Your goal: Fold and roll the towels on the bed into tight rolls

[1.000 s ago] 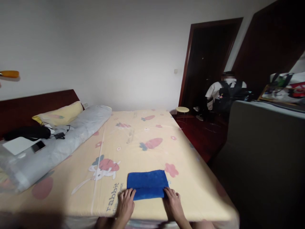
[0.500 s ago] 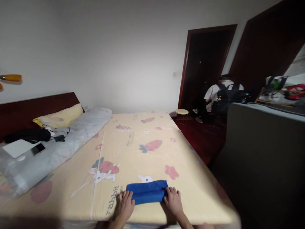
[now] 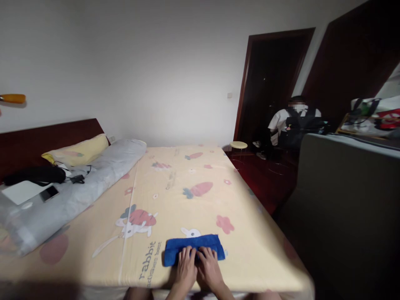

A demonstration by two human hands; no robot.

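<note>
A blue folded cloth (image 3: 193,241) lies flat on the bed's patterned yellow sheet (image 3: 243,258), near the front edge. My left hand (image 3: 186,266) rests on the near side of the cloth, just left of its middle, with bent fingers on the fabric. Close beside it, my right hand (image 3: 209,266) touches the cloth right of the middle, its fingers also bent. The fingertips press on the cloth, and both its ends stick out past my hands.
At the left, a grey rolled bundle (image 3: 103,179) bears a phone (image 3: 49,193), a white tablet-like object and cables. Beyond the bed stands a stool (image 3: 238,145). A seated person (image 3: 278,121) is at the back right, behind a dark panel (image 3: 343,200).
Both my hands have moved inward from the cloth's two ends to its middle and now lie side by side. The camera view has shifted slightly.
</note>
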